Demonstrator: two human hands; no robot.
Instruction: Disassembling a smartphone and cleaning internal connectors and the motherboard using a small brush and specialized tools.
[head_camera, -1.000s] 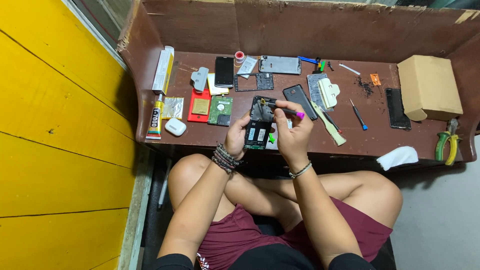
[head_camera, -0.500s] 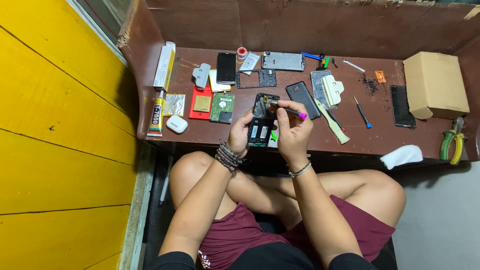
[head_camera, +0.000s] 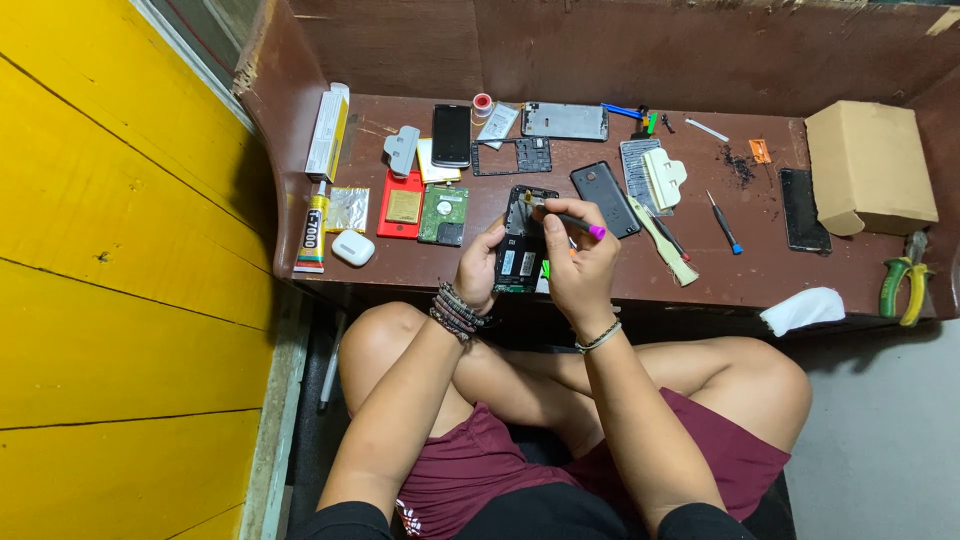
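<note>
Holding an opened phone (head_camera: 521, 243), the left hand (head_camera: 481, 268) clamps its edge; the right hand (head_camera: 576, 262) pinches a screwdriver (head_camera: 566, 218) above.

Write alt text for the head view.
A seated person's left hand steadies an opened phone on a brown workbench while the right hand holds a purple-tipped tool over it. Phones, parts, pliers and a cardboard box lie around.

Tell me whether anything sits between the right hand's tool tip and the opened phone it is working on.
Nothing visible does. The right hand holds the purple-capped tool with its tip at the upper end of the opened phone, which the left hand steadies. The black phone lies off to the right.
</note>
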